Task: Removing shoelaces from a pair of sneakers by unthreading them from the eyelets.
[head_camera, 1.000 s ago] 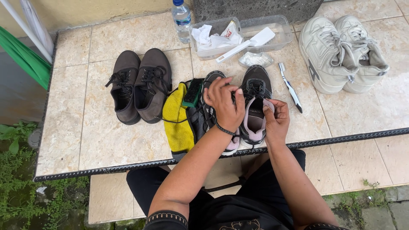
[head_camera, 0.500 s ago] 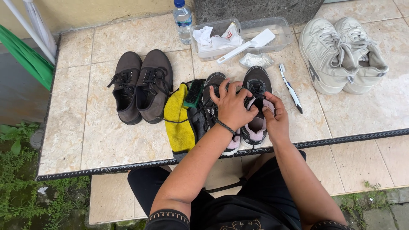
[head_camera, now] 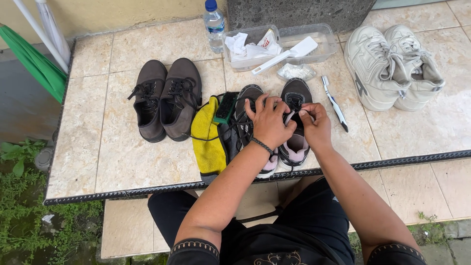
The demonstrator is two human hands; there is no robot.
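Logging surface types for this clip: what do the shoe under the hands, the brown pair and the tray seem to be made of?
Dark shoe under the left hand and right hand: apparently knit or mesh fabric, matte, with a pale pink lining. Brown pair: probably suede or canvas, flat and unshiny, laced. Tray: clear plastic, since the tile shows through its walls.

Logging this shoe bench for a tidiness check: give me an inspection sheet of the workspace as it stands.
Surface: tiled table, beige.
Job's things: black sneakers, both hands at the right one's laces.
Clutter: brown shoes; white sneakers; yellow cloth; green brush; toothbrush; clear tray; water bottle.
Hands: left hand and right hand pinch laces.
Cables: nothing seen.
Surroundings: green broom, weeds.
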